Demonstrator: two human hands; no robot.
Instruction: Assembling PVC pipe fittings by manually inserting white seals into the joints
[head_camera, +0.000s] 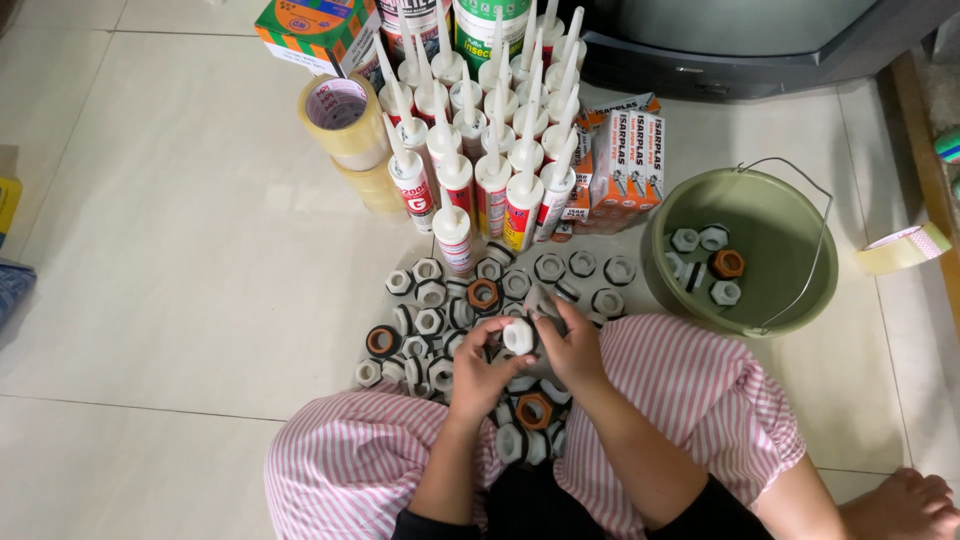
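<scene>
Overhead view of a seated person in pink-striped trousers (690, 390) on a pale tiled floor (180, 260). A white hexagonal plastic fitting (518, 337) is held between both hands just above the lap, over a heap of similar fittings. The left hand (478, 375) is closed around the fitting from the left and below, its fingers curled against the white body; the right hand (572, 345) is closed on it from the right, thumb and fingertips pinching the upper edge. The heap of fittings (440, 300) (white hexagonal pieces with black rings, a few with orange-brown centres) is spread on the floor directly in front of the knees and partly between them. To the right, near the right knee, a green bucket (790, 200) with a wire handle is seen; a handful of the same fittings (705, 262) lies in its bottom. Behind the heap, sealant cartridges (490, 150) with long white nozzles are stood upright in a tight cluster, orange boxes (625, 160) just beside them. Rolls of clear tape (345, 120) are stacked at the left of the cartridges, and one further tape roll (900, 248) lies right of the bucket.
</scene>
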